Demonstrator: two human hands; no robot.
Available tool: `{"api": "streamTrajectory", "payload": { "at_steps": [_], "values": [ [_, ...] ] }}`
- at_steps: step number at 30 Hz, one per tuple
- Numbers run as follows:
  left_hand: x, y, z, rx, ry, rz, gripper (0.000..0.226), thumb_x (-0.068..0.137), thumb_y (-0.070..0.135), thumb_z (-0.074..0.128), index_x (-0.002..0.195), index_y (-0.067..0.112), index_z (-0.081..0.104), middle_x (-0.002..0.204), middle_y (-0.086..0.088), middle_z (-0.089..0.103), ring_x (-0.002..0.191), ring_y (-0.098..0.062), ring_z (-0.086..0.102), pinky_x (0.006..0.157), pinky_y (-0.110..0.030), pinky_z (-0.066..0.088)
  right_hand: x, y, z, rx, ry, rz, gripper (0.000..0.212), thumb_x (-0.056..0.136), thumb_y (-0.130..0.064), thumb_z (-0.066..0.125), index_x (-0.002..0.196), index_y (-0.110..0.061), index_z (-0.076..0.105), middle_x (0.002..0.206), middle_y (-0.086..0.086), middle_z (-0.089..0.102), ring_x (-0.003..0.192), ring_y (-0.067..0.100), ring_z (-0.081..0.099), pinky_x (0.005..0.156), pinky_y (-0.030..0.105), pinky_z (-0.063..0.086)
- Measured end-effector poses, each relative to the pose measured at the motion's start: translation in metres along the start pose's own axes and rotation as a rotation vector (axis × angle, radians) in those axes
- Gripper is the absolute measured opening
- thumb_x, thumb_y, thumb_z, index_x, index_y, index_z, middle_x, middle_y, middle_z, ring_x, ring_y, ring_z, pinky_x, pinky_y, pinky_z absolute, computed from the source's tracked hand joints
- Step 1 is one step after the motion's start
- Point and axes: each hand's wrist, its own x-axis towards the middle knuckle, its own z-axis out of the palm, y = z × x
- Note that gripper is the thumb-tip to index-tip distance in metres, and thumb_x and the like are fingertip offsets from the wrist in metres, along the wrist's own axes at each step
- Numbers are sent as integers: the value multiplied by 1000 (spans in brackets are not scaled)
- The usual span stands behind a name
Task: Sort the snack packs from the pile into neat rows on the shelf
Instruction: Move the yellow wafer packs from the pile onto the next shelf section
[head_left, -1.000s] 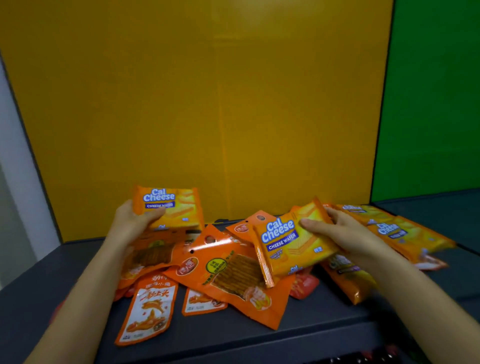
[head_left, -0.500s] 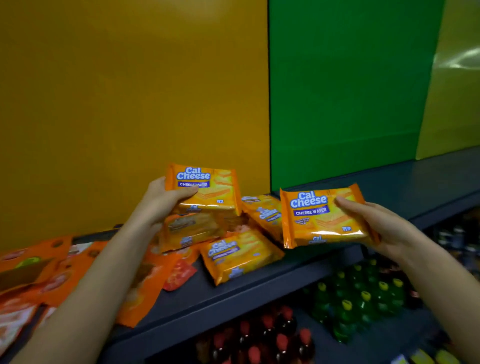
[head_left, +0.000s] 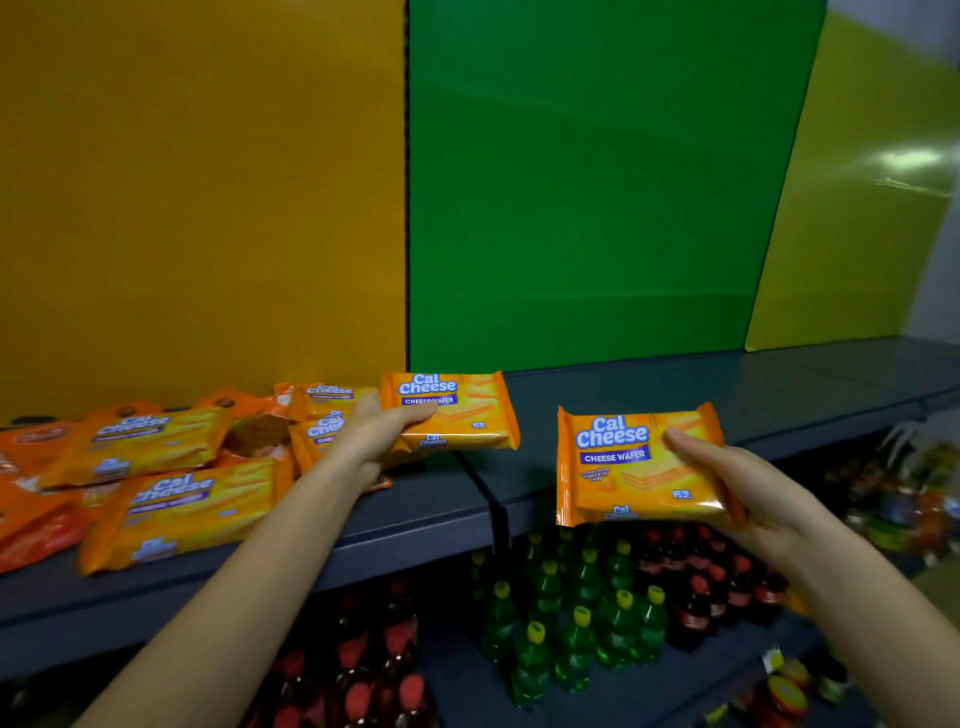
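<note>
My left hand (head_left: 376, 431) grips an orange Cal Cheese wafer pack (head_left: 457, 410) by its left end, holding it just above the grey shelf (head_left: 675, 395) near the seam between the yellow and green back panels. My right hand (head_left: 737, 483) holds a second Cal Cheese pack (head_left: 618, 467) upright by its right edge, at the shelf's front lip. A pile of snack packs (head_left: 171, 467) lies on the shelf's left part: several Cal Cheese packs mixed with orange and red pouches.
The shelf stretches bare to the right in front of the green panel (head_left: 597, 208). Below it stand green bottles (head_left: 571, 623) and dark red-capped bottles (head_left: 701, 577). More goods sit at the lower right (head_left: 909, 499).
The view has swung right, so the pile now lies at the left. Both hands have carried their Cal Cheese packs rightward toward the shelf in front of the green panel.
</note>
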Motion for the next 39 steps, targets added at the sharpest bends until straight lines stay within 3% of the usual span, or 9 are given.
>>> {"api": "streamTrajectory", "payload": {
  "at_steps": [2, 4, 9, 13, 18, 21, 26, 31, 39],
  "values": [
    [9, -1, 20, 28, 28, -13, 13, 81, 14, 68, 90, 15, 59, 93, -11, 64, 64, -15, 57, 53, -23, 46, 10, -3, -10, 1, -29, -4, 24, 85, -23, 63, 100, -4, 63, 70, 10, 75, 55, 18, 71, 46, 26, 57],
    [20, -1, 39, 65, 50, -20, 14, 82, 13, 67, 77, 18, 55, 87, -8, 63, 61, -13, 55, 44, -18, 44, 22, -6, -18, 7, -62, -4, 25, 84, -23, 63, 100, -4, 63, 74, 10, 75, 58, 19, 72, 48, 27, 58],
    [58, -4, 77, 85, 95, -22, 24, 81, 10, 69, 100, 6, 56, 98, -12, 60, 67, -15, 58, 59, -21, 47, 65, -8, -23, 16, -112, 26, 23, 84, -22, 63, 98, -3, 63, 69, 10, 74, 55, 19, 71, 45, 25, 56],
    [98, -8, 100, 158, 140, -27, 16, 78, 10, 72, 84, 7, 58, 107, -16, 65, 84, -24, 60, 64, -28, 50, 108, -7, -17, -7, -155, 23, 21, 85, -21, 63, 95, -4, 64, 68, 10, 74, 55, 17, 71, 47, 24, 56],
    [139, -13, 119, 343, 197, 10, 11, 77, 13, 72, 81, 7, 64, 110, -18, 67, 86, -22, 60, 83, -34, 51, 156, 0, -3, -123, -205, -3, 20, 84, -19, 65, 97, -4, 65, 70, 7, 74, 56, 15, 71, 52, 23, 57],
    [160, -14, 119, 456, 208, -43, 36, 76, 23, 74, 104, 2, 63, 115, -16, 65, 99, -27, 62, 92, -38, 51, 180, 6, 5, -253, -192, -23, 20, 85, -23, 65, 99, -9, 64, 79, 6, 73, 64, 15, 70, 59, 25, 57],
    [176, -13, 115, 686, 255, -78, 56, 80, 38, 68, 116, -2, 53, 123, -16, 59, 113, -32, 56, 92, -35, 46, 211, 6, 15, -743, -139, -176, 38, 84, -47, 59, 104, -16, 68, 109, 7, 70, 103, 23, 64, 95, 38, 48],
    [182, -21, 108, 786, 332, -129, 52, 83, 41, 63, 113, 0, 55, 123, -17, 59, 112, -32, 56, 89, -35, 45, 228, 4, 29, -1108, -147, -265, 53, 88, -55, 46, 117, -13, 60, 125, 10, 61, 117, 28, 55, 95, 33, 42],
    [186, -20, 100, 1051, 346, -188, 60, 85, 51, 55, 113, -2, 56, 120, -17, 61, 110, -32, 57, 86, -35, 46, 255, 8, 58, -1180, -193, -307, 60, 85, -58, 47, 116, -7, 58, 125, 14, 58, 117, 32, 51, 91, 33, 41]
  ]
}}
